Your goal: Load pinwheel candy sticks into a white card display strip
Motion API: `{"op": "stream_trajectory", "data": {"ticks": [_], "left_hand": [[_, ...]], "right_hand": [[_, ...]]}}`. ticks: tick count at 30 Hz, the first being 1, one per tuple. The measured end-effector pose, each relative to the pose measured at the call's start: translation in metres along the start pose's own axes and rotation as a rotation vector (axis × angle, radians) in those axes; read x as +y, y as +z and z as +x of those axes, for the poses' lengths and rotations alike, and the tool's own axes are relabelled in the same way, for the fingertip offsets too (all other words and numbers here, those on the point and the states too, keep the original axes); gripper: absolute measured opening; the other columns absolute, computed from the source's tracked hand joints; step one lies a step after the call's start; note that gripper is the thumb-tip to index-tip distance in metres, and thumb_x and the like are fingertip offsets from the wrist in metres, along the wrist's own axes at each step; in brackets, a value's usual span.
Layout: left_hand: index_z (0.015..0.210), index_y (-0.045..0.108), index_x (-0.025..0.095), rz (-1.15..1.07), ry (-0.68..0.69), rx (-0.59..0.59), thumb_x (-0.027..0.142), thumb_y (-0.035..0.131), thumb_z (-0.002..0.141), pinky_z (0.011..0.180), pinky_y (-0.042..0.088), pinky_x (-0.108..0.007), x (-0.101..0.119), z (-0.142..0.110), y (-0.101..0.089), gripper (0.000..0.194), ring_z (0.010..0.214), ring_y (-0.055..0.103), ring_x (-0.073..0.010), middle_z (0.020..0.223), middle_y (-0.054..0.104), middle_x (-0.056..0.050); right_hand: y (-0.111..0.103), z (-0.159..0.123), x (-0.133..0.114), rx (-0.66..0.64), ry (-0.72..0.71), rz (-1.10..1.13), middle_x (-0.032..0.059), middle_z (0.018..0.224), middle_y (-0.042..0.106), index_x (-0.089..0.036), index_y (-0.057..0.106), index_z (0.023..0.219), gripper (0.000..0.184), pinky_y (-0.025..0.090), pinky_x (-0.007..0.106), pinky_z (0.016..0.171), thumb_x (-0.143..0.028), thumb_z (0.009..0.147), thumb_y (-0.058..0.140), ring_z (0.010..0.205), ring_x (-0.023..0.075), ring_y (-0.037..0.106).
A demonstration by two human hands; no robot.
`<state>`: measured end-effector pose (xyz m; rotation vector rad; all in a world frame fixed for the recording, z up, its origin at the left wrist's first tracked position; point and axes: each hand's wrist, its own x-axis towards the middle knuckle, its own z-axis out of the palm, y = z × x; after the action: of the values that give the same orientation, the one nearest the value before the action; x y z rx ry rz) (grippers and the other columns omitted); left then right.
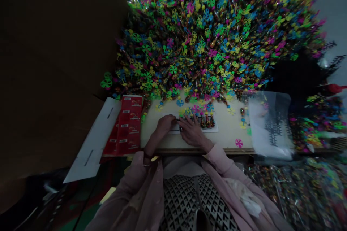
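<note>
On the table in front of me, a flat white holder [215,129] carries a row of small candy-filled tubes [207,121], with coloured wheel-shaped tops at their far ends. A thin dark strip appears to run across the row. My left hand [165,124] is at the holder's left end, its fingers pinched together near the strip; what lies between them is too small to make out. Fingers spread, my right hand [192,132] lies palm down over the middle of the row and hides some tubes beneath it.
A large heap of similar tubes with bright wheels [200,43] covers the table's far side. Red printed card sheets [130,124] lie left, beside a white board [89,144]. A clear plastic bag [271,122] with dark strips is right. A pink wheel [239,143] rests near the front edge.
</note>
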<state>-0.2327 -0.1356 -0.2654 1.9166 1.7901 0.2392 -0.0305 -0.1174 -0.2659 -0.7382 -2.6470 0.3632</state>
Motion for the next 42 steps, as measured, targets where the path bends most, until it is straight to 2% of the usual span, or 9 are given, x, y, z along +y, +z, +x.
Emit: {"op": "stream_trajectory", "data": {"ticks": [2, 5, 10, 14, 17, 21, 27, 36, 42], "left_hand": [[0.095, 0.069, 0.018, -0.018, 0.014, 0.007, 0.022, 0.046, 0.091, 0.08, 0.044, -0.028, -0.002, 0.0, 0.002, 0.023, 0.093, 0.061, -0.0209, 0.095, 0.067, -0.008], [0.097, 0.068, 0.018, -0.101, 0.071, 0.013, 0.016, 0.048, 0.089, 0.081, 0.044, -0.027, -0.01, 0.0, 0.003, 0.022, 0.093, 0.06, -0.0191, 0.097, 0.065, -0.008], [0.085, 0.07, 0.014, -0.215, 0.109, 0.052, 0.016, 0.058, 0.083, 0.077, 0.045, -0.028, -0.023, 0.001, 0.001, 0.012, 0.082, 0.059, -0.0183, 0.087, 0.066, -0.008], [0.081, 0.073, 0.016, -0.214, 0.029, 0.117, 0.021, 0.065, 0.08, 0.077, 0.044, -0.028, -0.021, 0.0, 0.008, 0.01, 0.081, 0.061, -0.0197, 0.081, 0.07, -0.007], [0.084, 0.074, 0.016, -0.327, 0.021, 0.15, 0.025, 0.063, 0.083, 0.073, 0.043, -0.027, -0.014, 0.001, 0.019, 0.014, 0.078, 0.062, -0.0184, 0.083, 0.072, -0.007], [0.084, 0.074, 0.014, -0.506, 0.04, 0.177, 0.028, 0.063, 0.083, 0.068, 0.043, -0.024, -0.007, 0.006, 0.031, 0.018, 0.072, 0.062, -0.0167, 0.08, 0.072, -0.006], [0.081, 0.074, 0.013, -0.598, 0.108, 0.194, 0.025, 0.06, 0.085, 0.068, 0.044, -0.022, -0.003, 0.006, 0.033, 0.019, 0.071, 0.061, -0.0151, 0.076, 0.07, -0.004], [0.082, 0.073, 0.015, -0.421, 0.094, 0.224, 0.02, 0.056, 0.086, 0.076, 0.045, -0.029, 0.0, 0.003, 0.033, 0.019, 0.079, 0.058, -0.0187, 0.083, 0.068, -0.007], [0.089, 0.07, 0.017, -0.41, 0.059, 0.248, 0.023, 0.062, 0.084, 0.081, 0.046, -0.03, -0.019, -0.011, 0.033, 0.012, 0.086, 0.058, -0.0183, 0.089, 0.066, -0.007]], "right_hand": [[-0.022, 0.003, 0.033, 0.142, 0.129, 0.038, 0.0107, 0.124, 0.063, -0.02, 0.059, 0.122, 0.038, 0.027, 0.052, 0.11, -0.028, 0.088, 0.044, 0.128, 0.0239, 0.046], [-0.052, 0.013, 0.101, 0.387, 0.767, -0.102, 0.0139, 0.101, 0.069, -0.015, 0.066, 0.102, 0.038, 0.041, 0.044, 0.095, -0.036, 0.09, 0.037, 0.106, 0.0252, 0.058], [-0.068, 0.029, 0.168, -0.036, 1.155, -0.014, 0.0095, 0.076, 0.069, -0.016, 0.068, 0.074, 0.037, 0.044, 0.031, 0.074, -0.052, 0.073, 0.063, 0.08, 0.0241, 0.063], [-0.069, 0.027, 0.154, 0.188, 1.12, -0.098, 0.0127, 0.093, 0.069, -0.011, 0.064, 0.103, 0.039, 0.043, 0.031, 0.076, -0.042, 0.088, 0.043, 0.086, 0.0228, 0.062], [-0.063, 0.025, 0.113, 0.435, 0.829, -0.149, 0.0116, 0.102, 0.065, -0.013, 0.056, 0.117, 0.042, 0.043, 0.031, 0.08, -0.042, 0.094, 0.038, 0.092, 0.0212, 0.058], [-0.031, 0.027, 0.032, 0.185, 0.461, -0.224, 0.0085, 0.095, 0.06, -0.022, 0.064, 0.111, 0.031, 0.042, 0.028, 0.073, -0.038, 0.095, 0.043, 0.089, 0.0199, 0.054], [0.017, 0.019, -0.043, -0.114, 0.4, -0.417, 0.0189, 0.115, 0.057, -0.013, 0.046, 0.137, 0.045, 0.042, 0.036, 0.075, -0.011, 0.093, 0.035, 0.093, 0.0243, 0.052], [0.019, 0.015, -0.052, -0.197, 0.41, -0.345, 0.0234, 0.128, 0.053, -0.009, 0.041, 0.141, 0.05, 0.04, 0.041, 0.081, -0.012, 0.091, 0.035, 0.108, 0.0293, 0.05], [-0.044, 0.07, 0.046, -0.154, 0.364, -0.38, 0.0111, 0.125, 0.057, -0.025, 0.058, 0.125, 0.039, 0.035, 0.042, 0.089, -0.018, 0.093, 0.038, 0.113, 0.028, 0.045]]}}
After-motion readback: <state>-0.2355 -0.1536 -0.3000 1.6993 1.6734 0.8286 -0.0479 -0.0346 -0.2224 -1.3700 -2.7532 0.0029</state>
